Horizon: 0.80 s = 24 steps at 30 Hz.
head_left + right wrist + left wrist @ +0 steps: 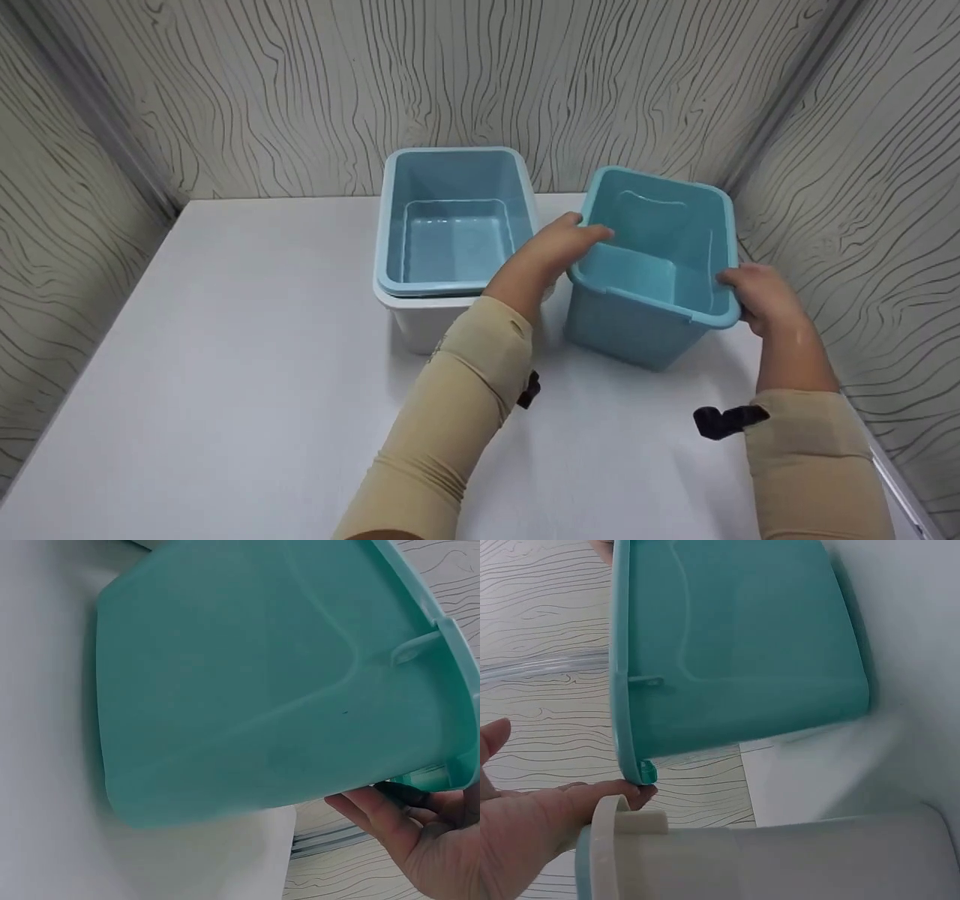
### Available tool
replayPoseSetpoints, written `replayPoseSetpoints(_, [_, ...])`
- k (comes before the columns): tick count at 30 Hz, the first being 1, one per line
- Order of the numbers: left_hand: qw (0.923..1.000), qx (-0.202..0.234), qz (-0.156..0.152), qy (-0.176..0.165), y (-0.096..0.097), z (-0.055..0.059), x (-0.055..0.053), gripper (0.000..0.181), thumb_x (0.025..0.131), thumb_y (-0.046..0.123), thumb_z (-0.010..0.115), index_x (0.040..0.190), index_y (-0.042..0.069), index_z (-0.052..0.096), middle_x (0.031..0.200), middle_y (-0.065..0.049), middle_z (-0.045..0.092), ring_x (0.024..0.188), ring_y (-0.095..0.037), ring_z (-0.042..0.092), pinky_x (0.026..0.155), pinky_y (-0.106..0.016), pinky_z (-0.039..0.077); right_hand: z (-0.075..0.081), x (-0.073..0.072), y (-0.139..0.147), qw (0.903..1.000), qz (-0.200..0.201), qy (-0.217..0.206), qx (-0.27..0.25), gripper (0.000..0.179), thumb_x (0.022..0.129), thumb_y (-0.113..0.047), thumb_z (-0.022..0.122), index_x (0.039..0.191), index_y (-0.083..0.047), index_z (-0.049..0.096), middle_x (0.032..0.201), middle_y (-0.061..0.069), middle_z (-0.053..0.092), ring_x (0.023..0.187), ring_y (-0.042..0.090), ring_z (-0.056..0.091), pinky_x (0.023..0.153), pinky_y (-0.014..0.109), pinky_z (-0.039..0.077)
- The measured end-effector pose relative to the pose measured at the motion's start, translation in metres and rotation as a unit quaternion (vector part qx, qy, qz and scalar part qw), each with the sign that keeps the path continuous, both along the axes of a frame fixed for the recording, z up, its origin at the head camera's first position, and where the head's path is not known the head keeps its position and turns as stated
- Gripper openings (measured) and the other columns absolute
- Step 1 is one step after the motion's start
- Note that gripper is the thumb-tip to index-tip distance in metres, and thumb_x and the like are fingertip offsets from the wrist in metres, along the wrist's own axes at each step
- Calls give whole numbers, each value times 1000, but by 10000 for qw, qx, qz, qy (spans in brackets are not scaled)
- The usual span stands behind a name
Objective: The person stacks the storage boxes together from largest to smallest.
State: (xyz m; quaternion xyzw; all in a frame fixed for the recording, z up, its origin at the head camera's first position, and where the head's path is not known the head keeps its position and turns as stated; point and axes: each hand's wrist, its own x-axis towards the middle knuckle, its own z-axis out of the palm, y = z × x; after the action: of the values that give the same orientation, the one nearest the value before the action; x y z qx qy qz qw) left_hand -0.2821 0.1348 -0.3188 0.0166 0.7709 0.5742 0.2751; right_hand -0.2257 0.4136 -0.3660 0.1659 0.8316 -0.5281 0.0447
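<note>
A teal plastic bin (pixel 630 330) stands on the right of the white table, turned at a slight angle. My right hand (pixel 761 296) grips its right rim, thumb over the edge and fingers curled underneath, as the right wrist view shows. At the opposite rim, my left hand (pixel 540 829) reaches its straight fingers (pixel 615 793) to the rim's underside, while the thumb stands up apart from it. Below those fingers is the rim of a white bin (pixel 727 862). A light blue bin (pixel 457 240) is nested inside the white one.
The white table (pixel 247 375) runs up to wood-grain patterned panels (pixel 300 90) behind and at both sides. The nested bins stand near the back panel, left of the teal bin with a narrow gap between them. Beige sleeves (pixel 442 405) cover both forearms.
</note>
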Motion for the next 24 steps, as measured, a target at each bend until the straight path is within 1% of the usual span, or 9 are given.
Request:
replayPoseSetpoints(3, [9999,58,84,-42,-1,-1,0,65,85,44,57,142,26,31,144,3,35,131,-21,34,103,-52,30,6,2,2,10000,82,-26,-37,54,92,-16,38,135,16,26,75,-11,59,71,6,64,69,29,54])
replayPoseSetpoints(6, [9998,118,167,47,0,-3,-1,62,86,39,59,140,23,35,141,2,40,127,-21,40,101,-48,34,12,4,3,9999,135,-36,-28,56,92,-17,39,136,16,23,77,-10,60,73,6,65,70,28,54])
replayPoseSetpoints(8, [9995,155,242,133,0,-4,-2,61,86,34,61,140,21,36,139,2,42,124,-20,43,100,-45,36,17,5,3,9999,164,-15,21,56,93,-18,39,135,16,24,78,-9,61,73,7,65,69,27,54])
replayPoseSetpoints(10, [9990,236,315,233,0,-4,-4,59,86,29,62,139,19,37,138,0,44,122,-20,46,99,-44,38,21,7,4,9998,183,50,67,52,93,-17,40,132,15,29,77,-8,62,72,7,65,67,26,54])
replayPoseSetpoints(14, [9976,418,461,301,-3,-3,-6,54,87,23,61,137,17,41,134,-1,48,114,-19,54,99,-42,38,30,10,5,9995,240,174,120,48,93,-18,41,128,14,33,76,-10,62,73,7,64,67,25,54])
replayPoseSetpoints(18, [9963,705,381,323,-9,-2,-9,40,86,17,63,125,13,55,112,0,62,95,-15,63,93,-36,45,38,12,4,9989,380,237,123,54,94,-20,44,133,14,29,77,-15,61,75,5,64,69,24,54])
replayPoseSetpoints(21, [9954,859,232,344,-13,-1,-11,30,84,14,65,114,11,61,97,1,64,86,-13,65,85,-33,50,44,13,3,9985,452,277,146,59,94,-22,46,135,15,25,77,-16,60,76,4,64,69,25,54])
replayPoseSetpoints(24, [9950,940,118,317,-17,0,-11,27,84,13,66,110,11,59,96,1,63,86,-14,64,85,-34,50,51,15,3,9984,437,315,193,67,93,-29,52,136,13,25,79,-17,59,76,4,64,68,25,54])
